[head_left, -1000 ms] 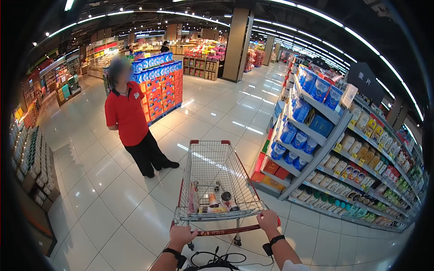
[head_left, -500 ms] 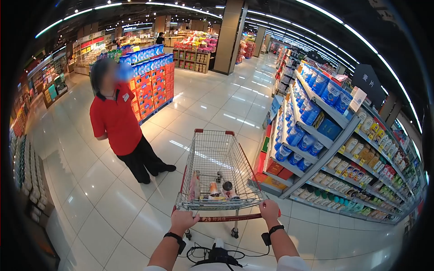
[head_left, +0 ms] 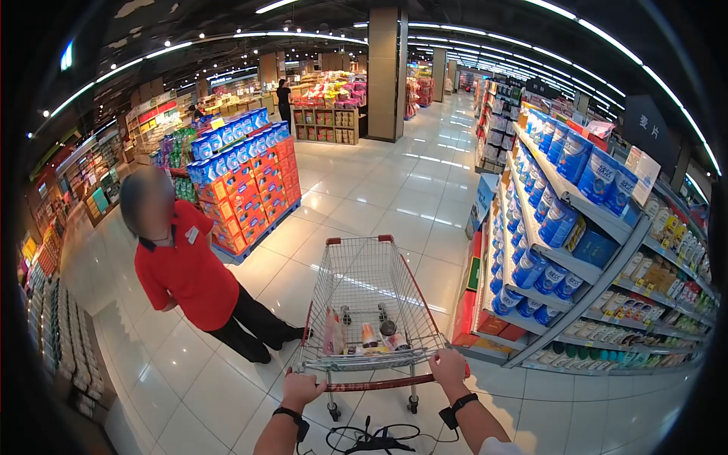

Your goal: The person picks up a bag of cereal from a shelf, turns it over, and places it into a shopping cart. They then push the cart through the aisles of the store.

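Note:
A wire shopping cart (head_left: 364,280) with red trim stands right in front of me. My left hand (head_left: 302,389) is wrapped around the left end of its red handlebar (head_left: 371,385). Near the bar's right end, my right hand (head_left: 449,367) grips it too. Several goods lie at the near end of the basket: a clear plastic package (head_left: 334,335) on the left, an orange-and-white container (head_left: 369,334), and a dark-lidded jar (head_left: 388,328). Their exact kinds are too small to tell.
A person in a red shirt (head_left: 189,265) stands close to the cart's left side. Behind them is a pallet stack of red boxes (head_left: 254,193). On the right, a shelf unit holds blue cans (head_left: 557,220). A pillar (head_left: 387,76) rises ahead beside the tiled aisle (head_left: 428,174).
The cart and both hands have moved forward. The red-shirted person, the box stack and the right-hand shelf now appear closer. Both hands keep their hold on the handlebar.

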The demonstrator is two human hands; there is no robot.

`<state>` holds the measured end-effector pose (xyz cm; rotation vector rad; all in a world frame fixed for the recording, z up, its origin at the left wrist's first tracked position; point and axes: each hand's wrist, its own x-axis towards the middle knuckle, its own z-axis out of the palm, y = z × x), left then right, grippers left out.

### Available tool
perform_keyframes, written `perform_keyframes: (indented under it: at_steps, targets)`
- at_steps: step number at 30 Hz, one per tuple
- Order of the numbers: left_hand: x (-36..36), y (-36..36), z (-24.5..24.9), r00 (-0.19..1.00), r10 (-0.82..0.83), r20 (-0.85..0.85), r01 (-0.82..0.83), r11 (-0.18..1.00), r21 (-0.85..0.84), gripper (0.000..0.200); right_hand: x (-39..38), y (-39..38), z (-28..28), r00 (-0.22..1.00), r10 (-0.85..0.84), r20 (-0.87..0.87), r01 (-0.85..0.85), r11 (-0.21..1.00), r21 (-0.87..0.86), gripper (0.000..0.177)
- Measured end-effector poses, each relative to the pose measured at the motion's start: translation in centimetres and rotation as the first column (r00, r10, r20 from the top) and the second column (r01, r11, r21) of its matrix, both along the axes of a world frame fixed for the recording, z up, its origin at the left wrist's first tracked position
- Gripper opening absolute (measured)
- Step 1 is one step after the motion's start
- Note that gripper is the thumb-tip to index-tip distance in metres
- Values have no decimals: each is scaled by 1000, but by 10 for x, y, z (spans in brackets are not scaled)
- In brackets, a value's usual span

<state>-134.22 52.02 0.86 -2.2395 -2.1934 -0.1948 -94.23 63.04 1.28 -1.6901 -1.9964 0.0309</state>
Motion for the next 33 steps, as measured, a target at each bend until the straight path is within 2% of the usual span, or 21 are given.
perform_keyframes:
  at_steps: [2, 7, 11, 13, 16, 21, 23, 25, 27, 28, 33]
  targets:
    - [-12, 30, -5, 1000, -4, 0, 4, 998, 67, 49, -9, 40, -9, 1000, 14, -1, -14, 1000, -8, 21]
    - [-31, 110, -13, 999, 23, -41, -18, 994, 112, 48, -31, 125, -2, 998, 61, -7, -61, 998, 33, 22]
    - [-36, 175, -7, 997, 71, -13, -69, 993, 97, 47, -42, 197, 2, 998, 63, 27, -61, 996, -66, 25]
    - [-42, 206, -5, 999, 49, 10, -50, 988, 149, 49, -48, 233, 1, 998, 66, 21, -65, 996, -68, 26]
    - [-45, 255, 5, 999, 38, 6, -38, 997, 71, 51, -54, 279, -3, 998, 63, 21, -61, 995, -84, 27]
    - [-58, 347, 5, 1000, -4, -11, 5, 997, 71, 46, -65, 366, 9, 998, 14, 62, -5, 989, -149, 28]
    - [-62, 379, 4, 999, -7, 45, 4, 998, 58, 47, -68, 394, 7, 996, -5, 93, 20, 986, -168, 29]
    - [-68, 417, 2, 998, -24, 55, 21, 998, 65, 47, -73, 427, 9, 996, -27, 85, 40, 987, -156, 28]
    - [-75, 452, 5, 996, -81, 31, 75, 982, 171, 48, -77, 459, 4, 997, -34, 64, 40, 996, -83, 27]
    - [-79, 472, 6, 994, -102, 26, 95, 976, 194, 47, -82, 477, 5, 998, -42, 55, 48, 994, -102, 27]
    - [-98, 568, -1, 989, -147, 3, 142, 963, 230, 45, -96, 560, 5, 993, -102, 61, 106, 993, -60, 26]
